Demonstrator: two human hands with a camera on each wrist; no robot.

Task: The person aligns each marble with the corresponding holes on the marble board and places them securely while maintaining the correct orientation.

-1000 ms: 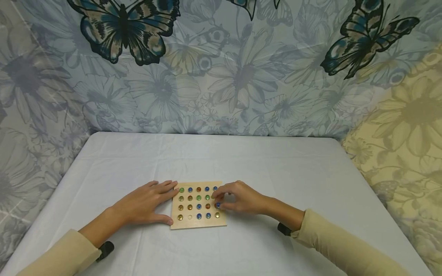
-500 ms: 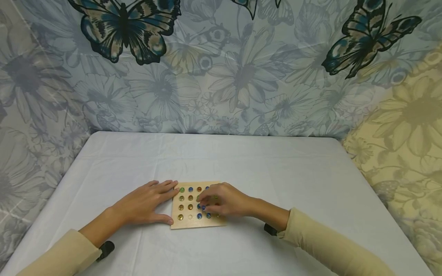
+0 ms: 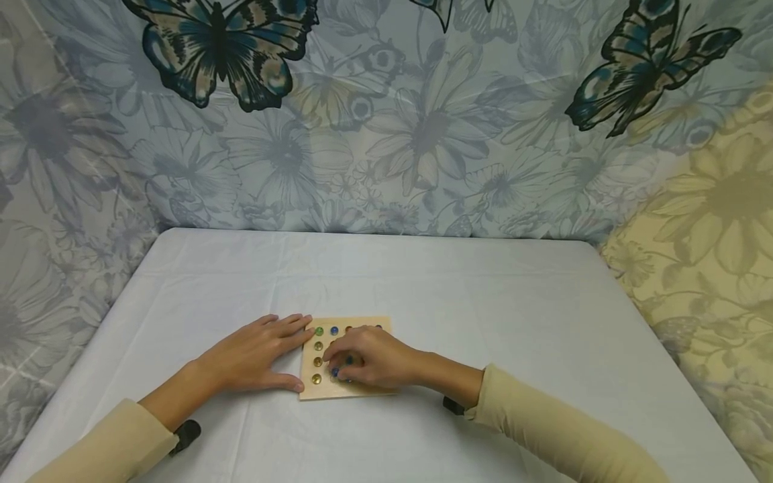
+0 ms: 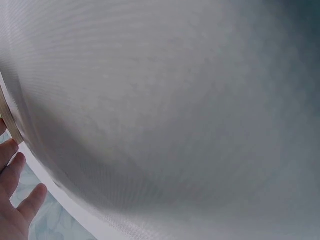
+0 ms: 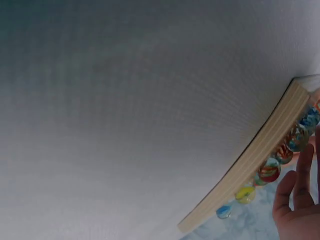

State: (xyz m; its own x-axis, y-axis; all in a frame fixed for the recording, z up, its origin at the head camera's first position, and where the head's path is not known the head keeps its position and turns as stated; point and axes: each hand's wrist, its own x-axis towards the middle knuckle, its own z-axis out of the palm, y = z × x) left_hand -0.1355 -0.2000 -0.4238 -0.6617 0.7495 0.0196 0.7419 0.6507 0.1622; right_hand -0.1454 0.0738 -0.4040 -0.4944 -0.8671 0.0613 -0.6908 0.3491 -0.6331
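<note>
A square wooden board [image 3: 320, 394] with rows of coloured glass marbles [image 3: 318, 346] lies on the white tablecloth. My left hand [image 3: 284, 352] rests flat on the cloth, its fingertips and thumb against the board's left edge. My right hand [image 3: 337, 367] hovers low over the board's lower middle, fingers curled, pinching a blue marble [image 3: 335, 371]; it hides most of the marbles. In the right wrist view the board's layered edge [image 5: 255, 165], a line of marbles [image 5: 270, 172] and my fingers [image 5: 295, 200] show. The left wrist view shows cloth, my fingers [image 4: 15, 200] and a sliver of the board [image 4: 7, 120].
The white-covered table [image 3: 483, 302] stretches wide around the board. Floral and butterfly fabric [image 3: 386, 134] walls it in at the back and both sides. Black wrist straps [image 3: 184, 436] sit under both beige sleeves.
My right hand has travelled left across the board from its right edge to the lower middle, carrying the blue marble along. The left hand has stayed put.
</note>
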